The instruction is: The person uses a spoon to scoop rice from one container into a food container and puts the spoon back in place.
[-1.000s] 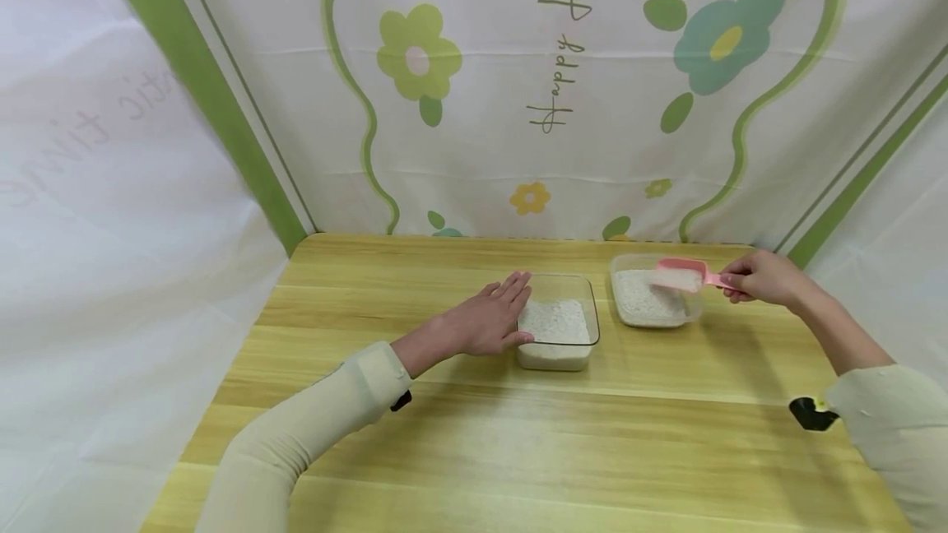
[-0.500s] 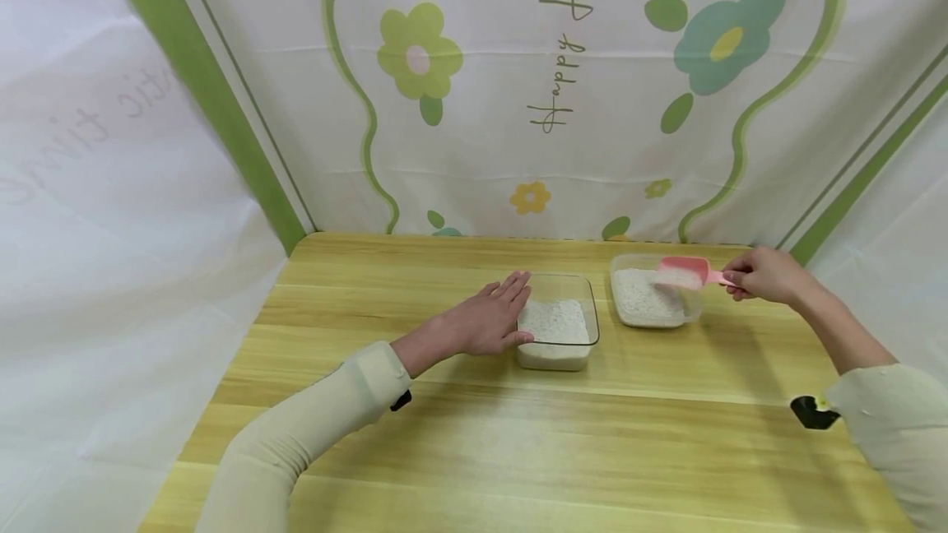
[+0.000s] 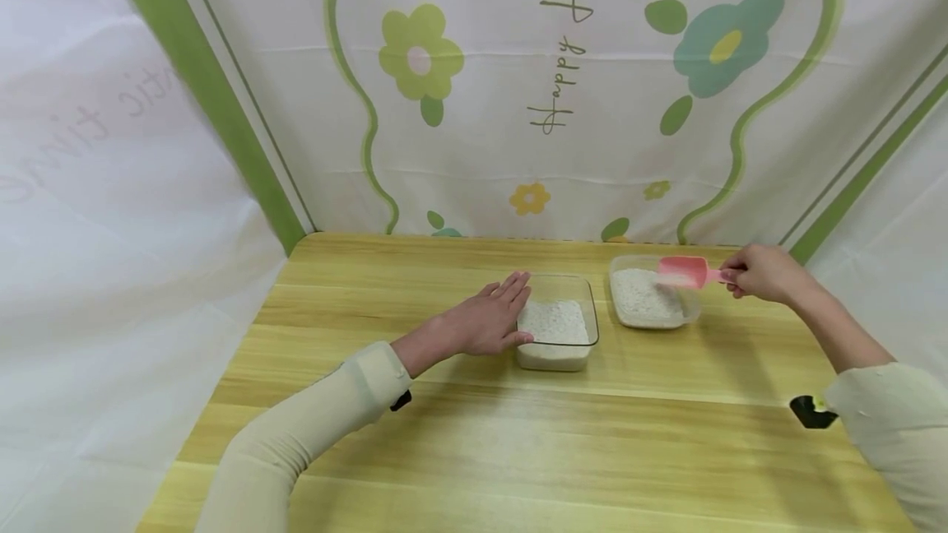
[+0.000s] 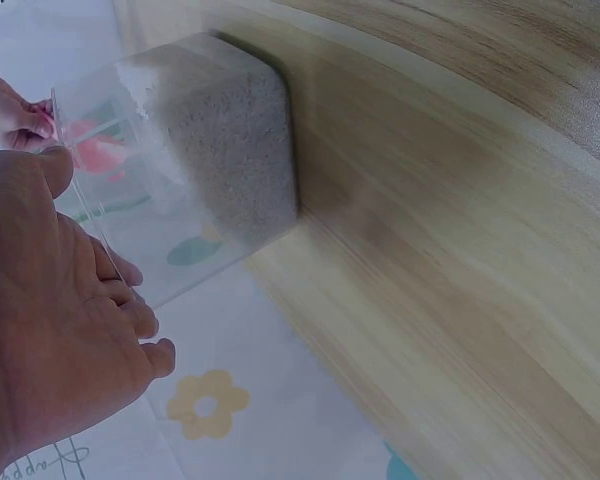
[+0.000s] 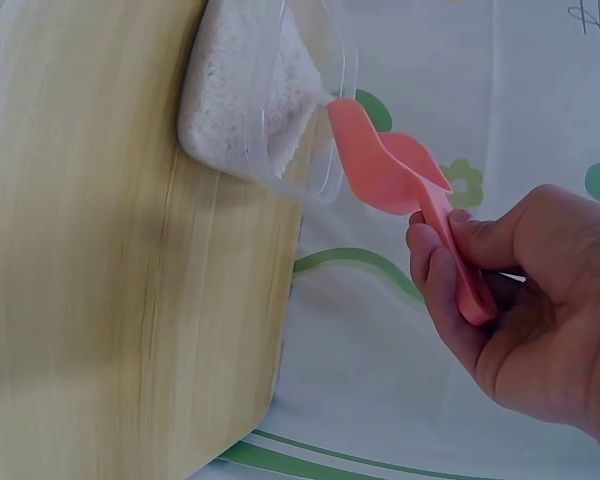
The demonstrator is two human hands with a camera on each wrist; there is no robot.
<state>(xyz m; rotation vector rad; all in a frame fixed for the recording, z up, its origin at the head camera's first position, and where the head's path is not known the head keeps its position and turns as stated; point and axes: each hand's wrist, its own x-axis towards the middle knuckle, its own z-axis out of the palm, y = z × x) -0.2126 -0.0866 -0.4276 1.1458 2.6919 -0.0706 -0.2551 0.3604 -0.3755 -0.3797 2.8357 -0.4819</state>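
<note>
My right hand [image 3: 770, 274] pinches the handle of a pink scoop [image 5: 390, 165], held tilted above the right-hand clear container [image 3: 654, 322]. A little white granular material [image 3: 672, 279] spills off the scoop's lip; more of it [image 5: 245, 80] lies in that container. To the left stands a deeper clear container [image 3: 557, 356], partly filled with the same white material [image 4: 220, 130]. My left hand [image 3: 489, 323] lies at this container's left rim, fingers extended. In the left wrist view, the thumb and fingers of the left hand [image 4: 70, 300] are beside the rim.
Both containers stand near the far edge of a wooden table [image 3: 474, 451]. Behind it hangs a white curtain [image 3: 481, 122] printed with flowers, with more white cloth [image 3: 111, 270] at the sides.
The scoop has tipped further, and the white material in it has dwindled as it falls into the right-hand container. My right hand has risen slightly. The left hand has stayed still.
</note>
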